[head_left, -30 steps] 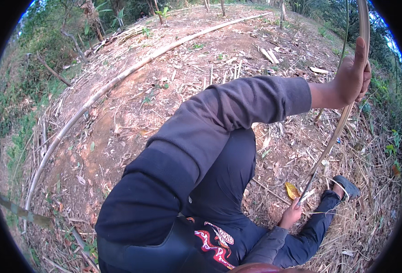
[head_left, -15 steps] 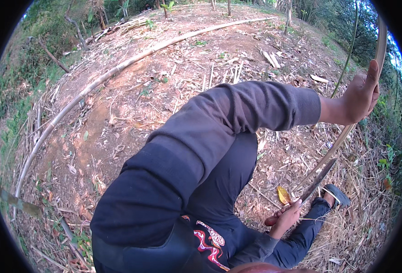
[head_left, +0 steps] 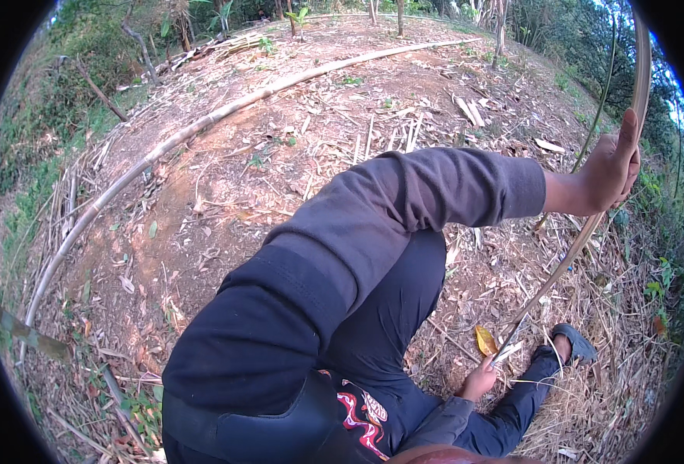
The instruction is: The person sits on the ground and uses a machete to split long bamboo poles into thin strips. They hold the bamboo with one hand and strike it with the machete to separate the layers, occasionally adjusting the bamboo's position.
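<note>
The left hand (head_left: 608,166) is wrapped around a thin bent bamboo strip (head_left: 581,240), high up. The right hand (head_left: 481,380) grips a knife (head_left: 508,352) at its base near the ground, mid-stripping.

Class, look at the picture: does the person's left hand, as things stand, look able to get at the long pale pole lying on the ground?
Probably not. The left hand is wrapped round a thin bent stem held out to the side, while the long pale pole lies well off across bare dirt, beyond the outstretched arm.
</note>
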Motion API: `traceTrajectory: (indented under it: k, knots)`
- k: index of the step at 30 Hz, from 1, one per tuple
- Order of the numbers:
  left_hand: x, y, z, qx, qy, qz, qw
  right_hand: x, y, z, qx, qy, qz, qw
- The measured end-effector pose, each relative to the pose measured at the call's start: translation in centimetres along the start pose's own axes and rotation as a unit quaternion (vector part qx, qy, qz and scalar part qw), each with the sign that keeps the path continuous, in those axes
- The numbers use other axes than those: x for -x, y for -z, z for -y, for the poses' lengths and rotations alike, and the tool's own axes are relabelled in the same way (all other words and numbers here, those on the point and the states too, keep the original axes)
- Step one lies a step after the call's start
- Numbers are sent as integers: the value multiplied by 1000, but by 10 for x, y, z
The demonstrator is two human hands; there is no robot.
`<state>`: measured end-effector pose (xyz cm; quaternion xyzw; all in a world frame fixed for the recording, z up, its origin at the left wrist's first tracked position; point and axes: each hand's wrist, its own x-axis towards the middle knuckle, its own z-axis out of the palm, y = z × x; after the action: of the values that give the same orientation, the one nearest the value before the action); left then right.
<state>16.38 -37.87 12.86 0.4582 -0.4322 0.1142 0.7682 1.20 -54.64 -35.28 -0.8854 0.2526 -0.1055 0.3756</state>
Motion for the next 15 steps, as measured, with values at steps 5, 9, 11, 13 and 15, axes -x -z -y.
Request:
traceTrajectory:
  k: [5,9,11,13,15]
  knots:
    - [-1,-3,2,16,2,2,1000,-8,-9,-16,-144,-20,42,988]
    - [2,2,0,2,8,-1,1000,1,-7,12,-249,-126,119,953]
    - [2,0,-2,3,7,2,1000,8,2,17,-299,-170,145,928]
    - [1,-2,-3,3,8,5,1000,8,5,17,-334,-194,162,908]
    - [1,-4,-1,10,8,7,1000,4,8,14,-356,-198,171,897]
